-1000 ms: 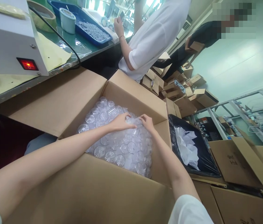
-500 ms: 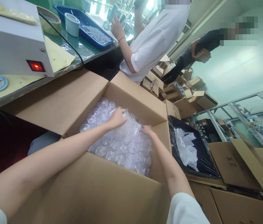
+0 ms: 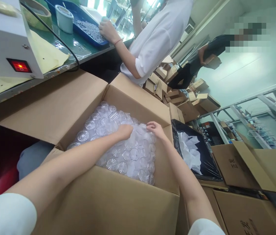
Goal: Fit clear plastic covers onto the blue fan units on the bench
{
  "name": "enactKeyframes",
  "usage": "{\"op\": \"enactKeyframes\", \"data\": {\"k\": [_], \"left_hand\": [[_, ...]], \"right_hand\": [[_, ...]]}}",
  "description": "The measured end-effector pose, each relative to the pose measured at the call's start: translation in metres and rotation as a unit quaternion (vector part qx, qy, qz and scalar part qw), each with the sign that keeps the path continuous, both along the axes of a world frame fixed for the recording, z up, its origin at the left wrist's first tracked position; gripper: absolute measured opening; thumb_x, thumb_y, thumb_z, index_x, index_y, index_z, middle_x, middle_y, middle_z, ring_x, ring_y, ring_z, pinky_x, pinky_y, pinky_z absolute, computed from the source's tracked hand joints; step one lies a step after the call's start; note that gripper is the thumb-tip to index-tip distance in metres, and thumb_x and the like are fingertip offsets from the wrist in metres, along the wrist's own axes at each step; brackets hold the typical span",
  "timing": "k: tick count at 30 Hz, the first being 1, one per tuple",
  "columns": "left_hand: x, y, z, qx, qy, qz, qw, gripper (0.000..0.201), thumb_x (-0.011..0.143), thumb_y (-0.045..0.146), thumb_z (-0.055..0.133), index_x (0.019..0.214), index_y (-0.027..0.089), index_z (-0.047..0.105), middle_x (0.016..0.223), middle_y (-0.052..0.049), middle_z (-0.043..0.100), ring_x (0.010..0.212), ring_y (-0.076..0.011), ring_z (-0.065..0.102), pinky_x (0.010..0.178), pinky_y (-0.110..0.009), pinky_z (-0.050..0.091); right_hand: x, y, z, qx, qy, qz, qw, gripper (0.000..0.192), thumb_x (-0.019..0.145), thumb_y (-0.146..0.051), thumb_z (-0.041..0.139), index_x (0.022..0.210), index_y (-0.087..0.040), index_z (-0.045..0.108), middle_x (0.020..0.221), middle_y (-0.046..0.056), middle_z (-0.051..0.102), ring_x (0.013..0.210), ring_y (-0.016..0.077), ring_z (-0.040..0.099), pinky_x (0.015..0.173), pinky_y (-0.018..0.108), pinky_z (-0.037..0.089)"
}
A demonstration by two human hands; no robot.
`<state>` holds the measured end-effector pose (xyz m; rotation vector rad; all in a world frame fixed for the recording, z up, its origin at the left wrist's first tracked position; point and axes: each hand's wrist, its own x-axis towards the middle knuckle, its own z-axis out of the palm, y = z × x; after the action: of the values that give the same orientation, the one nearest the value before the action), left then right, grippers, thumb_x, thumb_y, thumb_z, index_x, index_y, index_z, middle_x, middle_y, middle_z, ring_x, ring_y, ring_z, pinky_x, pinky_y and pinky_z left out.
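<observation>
A large open cardboard box (image 3: 138,101) stands in front of me, filled with rows of clear plastic pieces with round, spoked ends (image 3: 112,164). Over their middle lies a thin, whitish, see-through sheet (image 3: 138,133), crumpled. My left hand (image 3: 125,132) is closed in a fist on this sheet, and its fingertips are hidden. By the sheet's far right edge is my right hand (image 3: 155,129), fingers stretched out and slightly bent, touching the sheet or the pieces under it. One clear piece (image 3: 113,116) lies on its side near the back of the box.
On the left, a workbench holds a white machine (image 3: 3,42) with a lit red switch, a tape roll (image 3: 38,18), a tub (image 3: 64,19) and a blue tray (image 3: 99,41). A co-worker in white (image 3: 157,36) stands beyond the box. A black-lined box (image 3: 203,143) adjoins it at right.
My left hand has moved down and nearer, closing on the sheet. My right hand has shifted slightly up. The co-worker's hand has lowered to the blue tray. The view has shifted a little.
</observation>
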<state>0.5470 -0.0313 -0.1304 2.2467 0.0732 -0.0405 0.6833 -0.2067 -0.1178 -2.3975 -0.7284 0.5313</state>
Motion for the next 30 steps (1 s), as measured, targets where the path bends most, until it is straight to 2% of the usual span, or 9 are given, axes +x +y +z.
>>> {"op": "enactKeyframes", "data": {"k": [3, 5, 9, 13, 18, 23, 26, 28, 30], "left_hand": [[0.002, 0.014, 0.009, -0.018, -0.016, 0.016, 1.000, 0.036, 0.087, 0.035, 0.059, 0.117, 0.014, 0.056, 0.117, -0.010, 0.060, 0.104, -0.0219, 0.059, 0.089, -0.044, 0.050], [0.003, 0.014, 0.013, -0.037, -0.032, 0.015, 0.999, 0.034, 0.080, 0.036, 0.067, 0.105, 0.014, 0.063, 0.104, -0.007, 0.066, 0.097, -0.0221, 0.062, 0.086, -0.040, 0.050], [0.005, 0.010, 0.019, -0.073, -0.051, 0.066, 0.994, 0.027, 0.083, 0.038, 0.062, 0.082, 0.011, 0.066, 0.076, -0.001, 0.065, 0.074, -0.0164, 0.062, 0.069, -0.030, 0.050], [0.008, 0.022, 0.024, -0.092, -0.064, 0.139, 0.984, 0.031, 0.089, 0.040, 0.054, 0.087, 0.010, 0.062, 0.081, -0.001, 0.063, 0.073, -0.0144, 0.061, 0.065, -0.028, 0.051], [0.008, 0.030, 0.021, -0.097, -0.055, 0.125, 0.986, 0.026, 0.089, 0.035, 0.056, 0.096, 0.011, 0.062, 0.095, -0.004, 0.064, 0.086, -0.0177, 0.062, 0.077, -0.035, 0.053], [0.001, 0.016, 0.013, -0.102, -0.048, 0.054, 0.992, 0.031, 0.083, 0.033, 0.064, 0.108, 0.014, 0.060, 0.111, -0.008, 0.064, 0.100, -0.0205, 0.061, 0.089, -0.040, 0.049], [-0.004, 0.006, 0.013, -0.098, -0.046, 0.010, 0.994, 0.034, 0.065, 0.035, 0.076, 0.092, 0.016, 0.068, 0.092, -0.005, 0.071, 0.092, -0.0236, 0.064, 0.082, -0.032, 0.048], [-0.005, 0.003, 0.016, -0.085, -0.047, 0.018, 0.995, 0.025, 0.069, 0.038, 0.069, 0.078, 0.015, 0.069, 0.074, -0.003, 0.070, 0.079, -0.0231, 0.065, 0.072, -0.029, 0.047], [-0.004, 0.004, 0.020, -0.064, -0.056, 0.058, 0.995, 0.028, 0.080, 0.036, 0.055, 0.073, 0.012, 0.067, 0.070, -0.004, 0.068, 0.075, -0.0224, 0.064, 0.069, -0.030, 0.046]], "right_hand": [[-0.012, 0.011, 0.010, 0.043, 0.025, 0.026, 0.998, 0.025, 0.088, -0.028, 0.063, 0.109, -0.014, 0.059, 0.093, 0.003, 0.065, 0.081, 0.0154, 0.064, 0.074, 0.034, 0.055], [-0.017, 0.021, 0.012, 0.056, 0.031, 0.035, 0.997, 0.028, 0.088, -0.029, 0.063, 0.111, -0.015, 0.058, 0.099, 0.004, 0.065, 0.085, 0.0162, 0.064, 0.076, 0.035, 0.055], [-0.014, 0.024, 0.004, 0.016, 0.021, 0.002, 1.000, 0.030, 0.093, -0.033, 0.055, 0.116, -0.016, 0.056, 0.112, 0.007, 0.061, 0.092, 0.0187, 0.063, 0.078, 0.038, 0.055], [-0.013, 0.002, -0.015, -0.086, 0.011, -0.035, 0.996, 0.025, 0.092, -0.033, 0.055, 0.112, -0.017, 0.059, 0.114, 0.008, 0.060, 0.095, 0.0193, 0.061, 0.081, 0.038, 0.054], [-0.026, -0.012, -0.029, -0.152, -0.002, -0.029, 0.988, 0.024, 0.092, -0.031, 0.056, 0.112, -0.018, 0.059, 0.115, 0.007, 0.060, 0.097, 0.0192, 0.061, 0.082, 0.038, 0.053], [-0.033, 0.005, -0.006, -0.100, -0.010, 0.041, 0.994, 0.022, 0.091, -0.031, 0.058, 0.107, -0.015, 0.061, 0.108, 0.006, 0.063, 0.093, 0.0188, 0.062, 0.081, 0.039, 0.053], [-0.035, 0.016, 0.011, -0.046, -0.009, 0.066, 0.997, 0.023, 0.092, -0.032, 0.057, 0.107, -0.015, 0.060, 0.108, 0.006, 0.063, 0.094, 0.0188, 0.062, 0.082, 0.039, 0.053], [-0.035, 0.017, 0.017, -0.033, -0.009, 0.056, 0.998, 0.027, 0.093, -0.033, 0.055, 0.114, -0.016, 0.058, 0.112, 0.007, 0.061, 0.096, 0.0193, 0.062, 0.082, 0.039, 0.053], [-0.037, 0.012, 0.016, -0.054, -0.006, 0.033, 0.998, 0.031, 0.093, -0.034, 0.054, 0.117, -0.016, 0.055, 0.115, 0.008, 0.059, 0.097, 0.0203, 0.061, 0.081, 0.040, 0.054]]}}
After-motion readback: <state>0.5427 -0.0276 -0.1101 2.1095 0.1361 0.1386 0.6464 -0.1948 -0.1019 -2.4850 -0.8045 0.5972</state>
